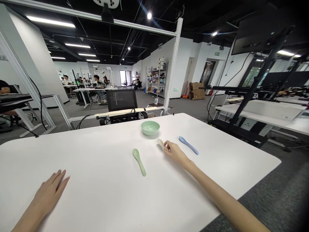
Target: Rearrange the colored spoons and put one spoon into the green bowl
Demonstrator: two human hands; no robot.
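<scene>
The person's right hand (pixel 175 152) reaches out over the table (pixel 96 180) and is at the cream spoon (pixel 159 141), which sits between the other two spoons, just on the near side of the bowl (pixel 150 130) and apart from it. The grip of this hand is nearly closed, with thumb and forefinger curled toward each other over the handle. The head of the spoon shows past the fingertips and points toward the bowl, while most of the handle is hidden beneath the hand. How firmly the fingers press on it, and whether the spoon rests fully on the table or is slightly raised, cannot be told from this view.

The left hand (pixel 49 190) lies well apart, at the left on the table, palm down, its fingers stretched out and holding nothing.

The green spoon (pixel 140 162) lies to the left of the cream one and closer to the person, its handle pointing back toward the near edge. The blue spoon (pixel 188 145) lies on the right, beyond the right forearm, slanting with its handle toward the near right. The bowl stands upright.

The step in hand appears to be handling the cream spoon. From here, the next move seems to call for a sure pinch on the handle if the spoon is to be shifted, or a clean loosening of the fingers if it is to be left lying.
</scene>
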